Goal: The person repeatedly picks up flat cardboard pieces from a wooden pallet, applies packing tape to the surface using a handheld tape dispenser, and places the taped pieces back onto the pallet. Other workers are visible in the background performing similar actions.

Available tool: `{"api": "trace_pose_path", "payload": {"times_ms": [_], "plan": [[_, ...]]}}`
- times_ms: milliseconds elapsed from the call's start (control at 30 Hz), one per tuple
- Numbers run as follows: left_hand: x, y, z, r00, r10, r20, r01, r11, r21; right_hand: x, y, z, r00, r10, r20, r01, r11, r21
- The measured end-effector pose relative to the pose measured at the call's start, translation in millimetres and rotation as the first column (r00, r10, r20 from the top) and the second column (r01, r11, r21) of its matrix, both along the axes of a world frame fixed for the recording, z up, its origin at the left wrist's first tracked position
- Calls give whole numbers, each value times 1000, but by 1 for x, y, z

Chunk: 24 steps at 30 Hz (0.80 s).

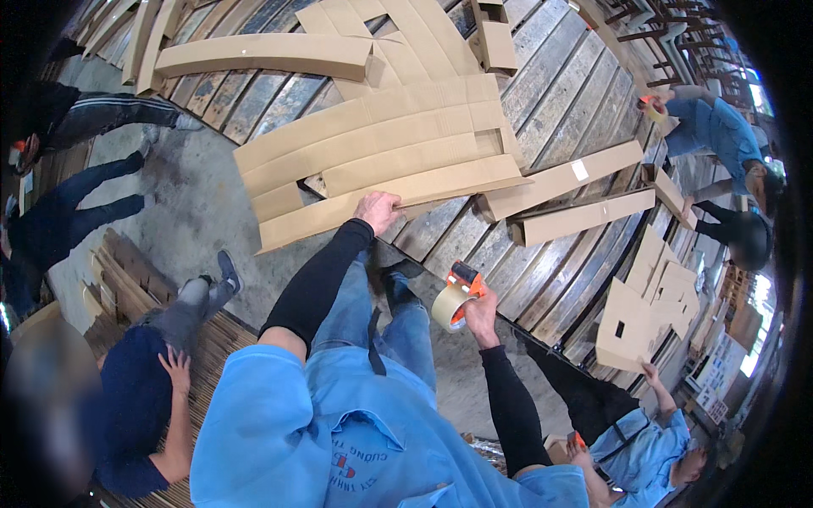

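Observation:
A flat, creased cardboard sheet (373, 144) with cut-out slots lies on the slatted table, its left part jutting past the edge. My left hand (378, 212) is closed on the near edge of this sheet, where a strip is folded up along a crease. In my right hand (481, 315) is an orange and black tape dispenser (464, 279) carrying a roll of clear tape (449, 308). The dispenser is held apart from the cardboard, in front of the table edge. My right fingers wrap round its handle and are partly hidden.
Long folded cardboard boxes (584, 218) lie right of the sheet on the slatted table (550, 288). Another long box (262, 56) and more flat sheets lie at the back. Co-workers stand at right, one holding a cut cardboard sheet (631, 326). A person sits at left by stacked cardboard (212, 356).

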State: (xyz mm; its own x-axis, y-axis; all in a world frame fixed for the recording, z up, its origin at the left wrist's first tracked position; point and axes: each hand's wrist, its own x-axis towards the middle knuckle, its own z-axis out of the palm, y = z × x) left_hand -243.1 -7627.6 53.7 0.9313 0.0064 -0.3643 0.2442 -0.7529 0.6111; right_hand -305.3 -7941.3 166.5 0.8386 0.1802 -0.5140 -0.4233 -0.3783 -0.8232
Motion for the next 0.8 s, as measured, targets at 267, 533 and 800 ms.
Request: {"api": "trace_pose_path", "payload": {"times_ms": [267,533,800], "plan": [[73,51,-62,965,-124,-229,13,901,-434,76,87,-81,992,-88,-94,94,994,55],[97,75,-61,869,14,494,-189,933,306,139,187,-139,896,-405,183,393,914,96],[135,113,-21,988,147,53,-155,879,451,142,187,-136,907,-342,247,339,939,52]]}}
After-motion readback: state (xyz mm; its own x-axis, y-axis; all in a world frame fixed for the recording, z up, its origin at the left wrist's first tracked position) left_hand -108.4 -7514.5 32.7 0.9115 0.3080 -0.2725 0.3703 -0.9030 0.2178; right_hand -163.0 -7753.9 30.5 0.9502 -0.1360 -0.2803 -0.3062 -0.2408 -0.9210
